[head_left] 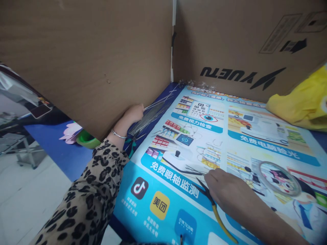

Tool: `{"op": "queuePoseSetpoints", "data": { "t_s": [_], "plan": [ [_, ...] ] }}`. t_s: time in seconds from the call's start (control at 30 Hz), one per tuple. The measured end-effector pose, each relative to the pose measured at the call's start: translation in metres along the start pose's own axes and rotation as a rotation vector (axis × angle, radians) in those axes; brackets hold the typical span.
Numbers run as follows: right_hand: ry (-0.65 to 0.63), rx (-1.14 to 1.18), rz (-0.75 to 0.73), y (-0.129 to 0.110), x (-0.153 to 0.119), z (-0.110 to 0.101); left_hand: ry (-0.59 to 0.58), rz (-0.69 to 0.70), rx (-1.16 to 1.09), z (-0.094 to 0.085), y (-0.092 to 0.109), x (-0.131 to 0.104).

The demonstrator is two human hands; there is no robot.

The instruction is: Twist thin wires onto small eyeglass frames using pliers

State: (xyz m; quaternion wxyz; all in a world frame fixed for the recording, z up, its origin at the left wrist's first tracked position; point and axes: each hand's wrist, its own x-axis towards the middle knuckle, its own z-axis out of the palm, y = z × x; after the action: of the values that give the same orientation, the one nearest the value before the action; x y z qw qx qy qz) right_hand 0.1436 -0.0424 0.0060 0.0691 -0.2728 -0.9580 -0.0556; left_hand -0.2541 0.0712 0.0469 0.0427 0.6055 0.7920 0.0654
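At the foot of the left cardboard wall, my left hand is closed, its fingertips pinching a thin straight wire. Beneath and beyond it lies a loose bundle of silvery wires. Something with a teal handle lies by my left wrist, partly hidden. My right hand is closed low over the printed poster, and short dark wires stick out from its fingertips. Pliers with yellow handles and dark jaws lie alongside that hand, partly under it. Bent wire pieces rest on the poster.
Tall cardboard walls meet at the back corner. Small clear pieces lie along their base. A yellow bag bulges in from the right. Outside the left wall are a green bowl and pink petal shapes on a blue surface.
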Motion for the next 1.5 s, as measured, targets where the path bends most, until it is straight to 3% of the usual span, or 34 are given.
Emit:
{"op": "queuePoseSetpoints", "data": {
  "t_s": [0.17,0.2,0.27,0.4,0.5,0.6,0.77,1.0,1.3,1.5],
  "plan": [
    [-0.013,-0.018,0.019,0.001,-0.001,-0.001,0.239,0.028,-0.156,-0.008,0.011,-0.006],
    [-0.016,-0.011,0.040,0.001,-0.001,-0.003,0.281,0.043,-0.245,-0.011,0.015,-0.008],
    [-0.021,0.044,0.115,0.002,0.000,-0.006,0.339,0.097,-0.649,-0.016,0.028,-0.017],
    [-0.048,0.337,0.337,0.000,0.006,-0.019,0.150,0.263,-1.261,-0.026,0.066,-0.046],
    [-0.048,0.600,0.471,-0.005,0.011,-0.027,0.058,0.380,-1.507,-0.025,0.103,-0.076],
    [0.018,0.803,0.565,-0.012,0.014,-0.032,-0.108,0.434,-1.678,-0.015,0.135,-0.107],
    [0.111,0.983,0.612,-0.022,0.016,-0.033,-0.266,0.408,-1.723,0.011,0.162,-0.152],
    [0.152,1.127,0.607,-0.035,0.018,-0.026,-0.328,0.295,-1.910,0.033,0.160,-0.196],
    [0.184,1.105,0.602,-0.045,0.018,-0.013,-0.356,0.291,-1.830,0.053,0.151,-0.212],
    [0.152,0.883,0.576,-0.049,0.018,-0.006,-0.324,0.284,-1.605,0.057,0.145,-0.217]
  ]
}}
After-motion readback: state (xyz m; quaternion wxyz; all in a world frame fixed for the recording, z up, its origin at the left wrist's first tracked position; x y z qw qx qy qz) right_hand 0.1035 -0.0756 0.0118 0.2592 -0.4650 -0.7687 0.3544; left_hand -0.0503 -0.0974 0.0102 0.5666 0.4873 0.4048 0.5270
